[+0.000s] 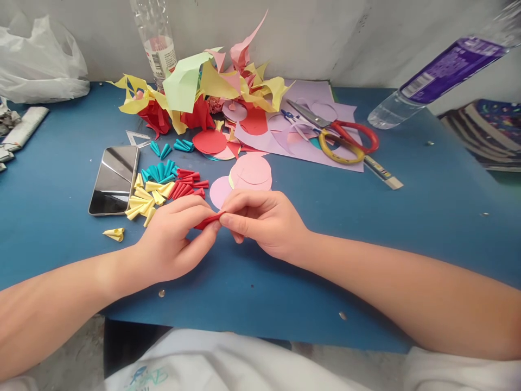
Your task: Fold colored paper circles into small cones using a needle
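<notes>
A piece of red paper, rolled narrow, is pinched between my two hands above the blue table. My left hand is closed on its left part, and my right hand pinches its right tip between thumb and fingers. Just beyond my left hand lie small rolled paper cones: yellow cones, red cones and teal cones. One yellow cone sits apart on the left. Pink paper circles are stacked just past my right hand, with a lilac circle beside them.
A phone lies left of the cones. Behind are red circles, crumpled paper scraps, lilac sheets and scissors. One bottle stands at the back, another bottle at right. A plastic bag is back left.
</notes>
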A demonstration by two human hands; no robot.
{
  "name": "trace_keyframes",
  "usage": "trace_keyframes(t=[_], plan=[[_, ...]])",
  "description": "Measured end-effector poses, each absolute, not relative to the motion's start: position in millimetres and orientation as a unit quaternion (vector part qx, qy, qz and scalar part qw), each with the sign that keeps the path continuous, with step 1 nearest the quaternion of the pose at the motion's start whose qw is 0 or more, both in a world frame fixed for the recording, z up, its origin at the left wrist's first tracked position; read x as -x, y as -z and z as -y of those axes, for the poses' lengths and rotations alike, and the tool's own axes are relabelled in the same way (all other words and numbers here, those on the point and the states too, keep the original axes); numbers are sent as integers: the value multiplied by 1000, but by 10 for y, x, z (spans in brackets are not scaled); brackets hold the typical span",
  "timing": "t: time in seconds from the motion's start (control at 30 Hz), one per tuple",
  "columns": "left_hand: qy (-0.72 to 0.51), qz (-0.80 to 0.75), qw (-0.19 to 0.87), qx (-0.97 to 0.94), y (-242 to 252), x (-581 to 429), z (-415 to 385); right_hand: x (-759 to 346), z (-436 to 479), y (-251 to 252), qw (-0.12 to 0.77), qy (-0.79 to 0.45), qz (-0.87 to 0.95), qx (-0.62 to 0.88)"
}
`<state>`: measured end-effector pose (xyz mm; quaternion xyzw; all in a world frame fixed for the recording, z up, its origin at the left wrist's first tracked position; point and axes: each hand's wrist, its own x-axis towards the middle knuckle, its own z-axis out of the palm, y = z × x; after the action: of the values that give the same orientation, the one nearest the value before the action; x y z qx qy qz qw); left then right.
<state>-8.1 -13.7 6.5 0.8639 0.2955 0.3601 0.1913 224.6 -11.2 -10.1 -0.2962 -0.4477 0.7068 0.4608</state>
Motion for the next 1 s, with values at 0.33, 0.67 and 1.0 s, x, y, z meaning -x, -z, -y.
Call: trace_keyframes(t=[0.33, 0.67, 1.0], plan=[[-370, -314, 152, -861, -37, 70, 131, -2251, 139, 115, 458, -700, 464, 291], [-372, -328, 187, -848, -9, 76, 79, -2277, 131, 127, 456, -676, 480, 323], [-392, -309, 208, -841, -26, 82, 131, -2248, 145, 99, 477, -676, 471, 306]])
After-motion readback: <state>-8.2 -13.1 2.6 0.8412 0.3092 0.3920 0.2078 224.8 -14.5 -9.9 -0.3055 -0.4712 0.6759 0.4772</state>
